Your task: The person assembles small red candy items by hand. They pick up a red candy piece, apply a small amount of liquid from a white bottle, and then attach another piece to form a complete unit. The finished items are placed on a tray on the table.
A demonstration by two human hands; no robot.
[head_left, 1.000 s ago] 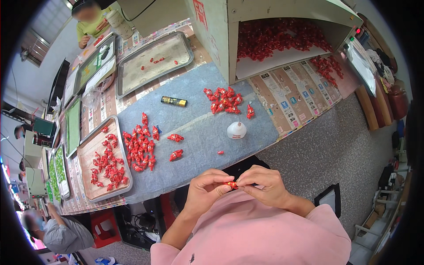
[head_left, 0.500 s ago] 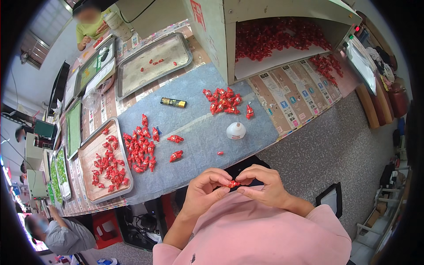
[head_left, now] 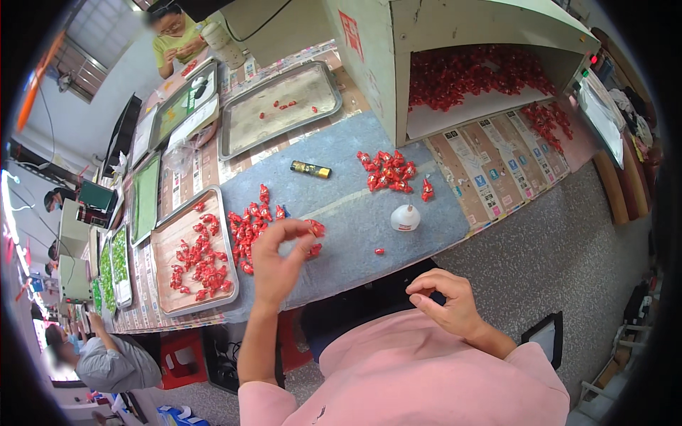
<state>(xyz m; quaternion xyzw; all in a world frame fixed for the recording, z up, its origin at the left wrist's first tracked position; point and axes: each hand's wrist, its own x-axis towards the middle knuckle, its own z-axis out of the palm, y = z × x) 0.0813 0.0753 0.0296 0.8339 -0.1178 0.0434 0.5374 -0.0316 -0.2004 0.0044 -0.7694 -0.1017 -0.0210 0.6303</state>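
Observation:
My left hand [head_left: 278,257] reaches over the blue-grey cloth [head_left: 341,213], thumb and forefinger curved around a small red figurine [head_left: 315,227] at their tips. Just under the thumb lies another red figurine [head_left: 315,250], partly covered. Beside that hand, on its left, a cluster of red figurines [head_left: 245,231] stands on the cloth, partly hidden by the hand. My right hand [head_left: 447,302] hovers in front of my body off the table edge, fingers curled and thumb apart, with nothing visible in it. A white round squeeze bottle [head_left: 405,218] and a tiny red piece [head_left: 379,251] sit nearby.
More red figurines [head_left: 387,170] group at the back, beside a black-and-gold cylinder [head_left: 310,169]. A metal tray [head_left: 160,270] of figurines stands left; another tray [head_left: 234,117] holds several small pieces. A pale open-fronted box [head_left: 369,85] contains many red pieces. A co-worker [head_left: 181,46] sits far left.
My hands have parted from around the red figurine. The left has moved forward and left over the cloth; the right has stayed near my body. The view has shifted slightly.

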